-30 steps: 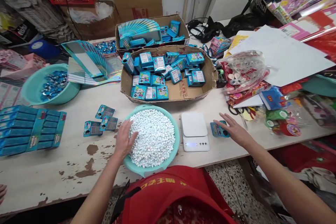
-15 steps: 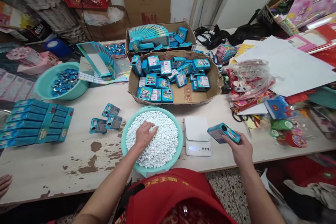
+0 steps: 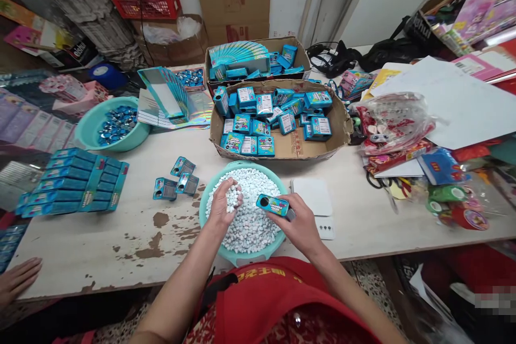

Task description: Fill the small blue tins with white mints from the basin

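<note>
- White, small rounded pellets (image 3: 258, 236) fill a round turquoise plastic basin (image 3: 258, 258) on a pale, stained surface (image 3: 355, 226), as I follow by head camera from afar.
- Left hand (image 3: 220, 205): its grip is cupped, fingers curled around a small load of the pellets.
- Right hand (image 3: 301, 220): its grip pinches a slim blue printed box (image 3: 273, 206) between thumb and fingers, above the basin's right side.
- Spillage is my chief worry: a loosened cup, or a load too big for the box's small opening, could scatter pellets past the rim.
- Too hard a pinch could, I judge, dent the box if its walls are thin card; too light a one might let it drop into the heap.
- A backward swing of the right forearm could jar the flat white weighing scale (image 3: 311, 196) just beside the basin.
- Bright lettering marks the box, with a dark round hole near its left end; I cannot tell what is inside.
</note>
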The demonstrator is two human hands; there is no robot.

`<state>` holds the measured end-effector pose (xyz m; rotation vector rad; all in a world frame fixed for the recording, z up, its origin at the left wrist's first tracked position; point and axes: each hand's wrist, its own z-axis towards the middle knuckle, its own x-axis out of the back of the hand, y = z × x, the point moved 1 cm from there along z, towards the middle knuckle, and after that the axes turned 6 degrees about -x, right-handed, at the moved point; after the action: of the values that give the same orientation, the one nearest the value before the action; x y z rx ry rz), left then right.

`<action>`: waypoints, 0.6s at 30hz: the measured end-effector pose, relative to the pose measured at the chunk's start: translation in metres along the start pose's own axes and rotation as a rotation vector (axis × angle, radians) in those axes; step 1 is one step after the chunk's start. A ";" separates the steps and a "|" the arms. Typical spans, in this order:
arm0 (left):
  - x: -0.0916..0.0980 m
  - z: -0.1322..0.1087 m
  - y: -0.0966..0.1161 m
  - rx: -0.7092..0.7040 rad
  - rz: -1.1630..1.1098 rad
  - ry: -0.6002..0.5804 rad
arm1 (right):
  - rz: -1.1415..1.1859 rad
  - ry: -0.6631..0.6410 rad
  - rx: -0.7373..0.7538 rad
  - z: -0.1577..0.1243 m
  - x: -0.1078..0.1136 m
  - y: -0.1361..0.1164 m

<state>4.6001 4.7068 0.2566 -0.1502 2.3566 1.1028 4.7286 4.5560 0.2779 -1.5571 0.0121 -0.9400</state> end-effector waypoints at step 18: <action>-0.039 -0.017 0.008 -0.376 0.014 -0.015 | -0.246 -0.106 0.117 0.010 -0.028 -0.027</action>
<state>4.6238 4.6951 0.2908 -0.2574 2.1172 1.5387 4.7023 4.5849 0.2864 -1.5194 -0.3108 -1.0284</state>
